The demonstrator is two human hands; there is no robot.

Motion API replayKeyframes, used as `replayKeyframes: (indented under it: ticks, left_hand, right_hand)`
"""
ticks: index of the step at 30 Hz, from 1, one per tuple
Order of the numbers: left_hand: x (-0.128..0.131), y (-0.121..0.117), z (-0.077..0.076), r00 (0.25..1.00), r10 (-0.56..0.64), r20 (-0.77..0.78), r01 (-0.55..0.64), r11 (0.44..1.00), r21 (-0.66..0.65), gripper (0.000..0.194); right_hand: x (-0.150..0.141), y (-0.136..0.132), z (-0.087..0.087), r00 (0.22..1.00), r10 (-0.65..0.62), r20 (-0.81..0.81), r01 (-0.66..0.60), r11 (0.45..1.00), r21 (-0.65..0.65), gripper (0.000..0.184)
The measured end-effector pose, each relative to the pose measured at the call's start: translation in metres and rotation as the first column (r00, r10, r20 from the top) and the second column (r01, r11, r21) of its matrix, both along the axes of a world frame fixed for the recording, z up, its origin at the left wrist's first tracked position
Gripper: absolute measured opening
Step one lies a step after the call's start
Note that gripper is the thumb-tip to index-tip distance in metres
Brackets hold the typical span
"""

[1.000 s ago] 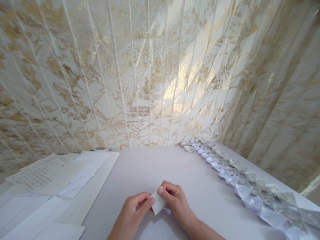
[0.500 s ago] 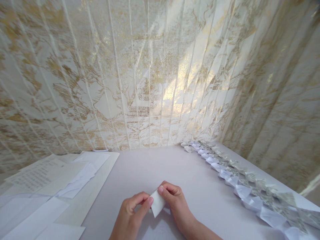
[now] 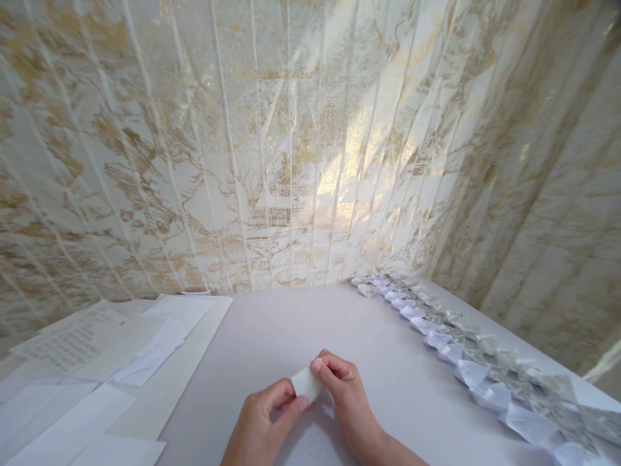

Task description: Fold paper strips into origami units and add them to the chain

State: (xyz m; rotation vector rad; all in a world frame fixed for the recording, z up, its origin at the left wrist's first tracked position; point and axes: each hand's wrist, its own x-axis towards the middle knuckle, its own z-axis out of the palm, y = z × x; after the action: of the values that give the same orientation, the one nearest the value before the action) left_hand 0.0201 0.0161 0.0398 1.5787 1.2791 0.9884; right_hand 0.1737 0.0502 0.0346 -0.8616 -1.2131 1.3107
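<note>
A small folded piece of white paper [image 3: 306, 383] is held up between both hands, just above the tabletop near the front. My left hand [image 3: 274, 414] pinches its lower left part, thumb in front and fingers behind. At the upper right corner, my right hand [image 3: 342, 388] grips it between thumb and forefinger. The fingers cover parts of the paper's edges, so its full folded shape cannot be made out.
Loose sheets of paper [image 3: 92, 395], one of them printed, lie overlapping on the left. Along the right side of the white table [image 3: 272, 330] run rows of folded paper pieces [image 3: 470, 372], white and printed grey. A patterned curtain [image 3: 291, 142] hangs behind.
My left hand has shifted right and its thumb has moved down to the paper's lower edge. The paper now looks shorter, its lower corner covered. The right hand has moved slightly right.
</note>
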Motion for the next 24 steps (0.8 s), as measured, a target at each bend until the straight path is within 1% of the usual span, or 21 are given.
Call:
replayKeyframes:
  ticks: [2,4,7,9,13,16,18,21,24]
  left_hand:
    - [-0.001,0.002,-0.005,1.000,0.026,-0.003,-0.026,1.000,-0.016,0.035]
    - [-0.004,0.005,-0.008,0.999,0.053,0.003,-0.053,0.999,-0.007,0.037]
    - [-0.008,0.008,-0.008,0.996,0.050,0.069,-0.048,0.999,-0.022,0.037]
    - [-0.011,0.010,-0.008,0.994,0.036,0.106,-0.033,0.999,-0.029,0.036]
    - [-0.012,0.013,-0.009,0.988,0.007,0.156,-0.003,1.000,-0.024,0.035]
    - [-0.011,0.012,-0.008,0.981,-0.026,0.190,0.033,0.999,-0.033,0.038]
    - [-0.011,0.011,-0.006,0.988,0.006,0.157,-0.001,0.999,-0.036,0.040]
    - [-0.010,0.008,-0.003,0.993,0.081,0.084,-0.081,0.997,-0.007,0.046]
    - [-0.011,0.007,-0.001,0.994,0.104,0.034,-0.105,0.994,0.030,0.047]
  right_hand:
    - [-0.001,0.000,-0.001,0.999,0.044,0.002,-0.044,0.999,-0.004,0.046]
    - [-0.001,0.002,-0.001,0.995,0.101,0.014,-0.101,0.995,0.024,0.046]
    - [0.001,0.003,0.001,0.973,0.226,0.047,-0.229,0.971,0.067,0.039]
    - [0.002,0.004,0.002,0.957,0.284,0.068,-0.288,0.956,0.062,0.035]
    - [0.003,0.005,-0.001,0.958,0.271,0.095,-0.276,0.960,0.039,0.036]
    - [0.005,0.007,-0.003,0.950,0.302,0.084,-0.304,0.952,0.019,0.040]
    - [0.005,0.008,-0.004,0.942,0.326,0.077,-0.328,0.945,0.010,0.041]
    - [0.004,0.007,-0.003,0.935,0.350,0.061,-0.351,0.936,0.009,0.042]
    - [0.003,0.007,-0.003,0.936,0.341,0.086,-0.345,0.938,0.025,0.040]
